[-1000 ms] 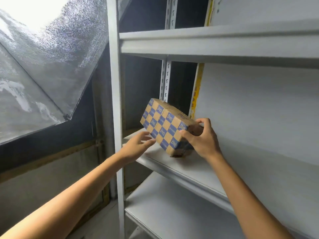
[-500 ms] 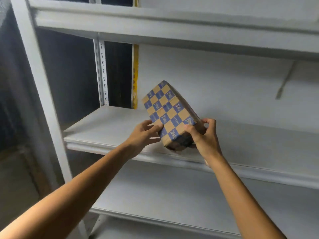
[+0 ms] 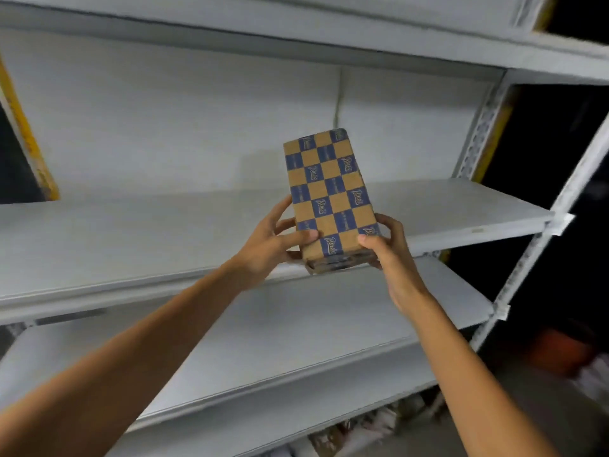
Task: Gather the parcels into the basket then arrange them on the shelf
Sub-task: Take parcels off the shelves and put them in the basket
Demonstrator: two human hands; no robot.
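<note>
L hand (image 3: 267, 247): grips parcel (image 3: 331, 192) | R hand (image 3: 393, 258): grips parcel | by shelf (image 3: 131, 232)

The rectangular brown cardboard parcel with blue printed checks (image 3: 331, 196) is showing a matt, papery face, and its lower end is looking scuffed and creased. Under the parcel, the pale grey painted metal shelf board (image 3: 131, 232) is looking smooth and matt. Right of the parcel, the perforated grey metal upright (image 3: 476, 136) is looking equally dull.

Checkered parcel (image 3: 331, 196) gripped by left hand (image 3: 270, 245), right hand (image 3: 390, 249), over grey shelf (image 3: 131, 232)
</note>
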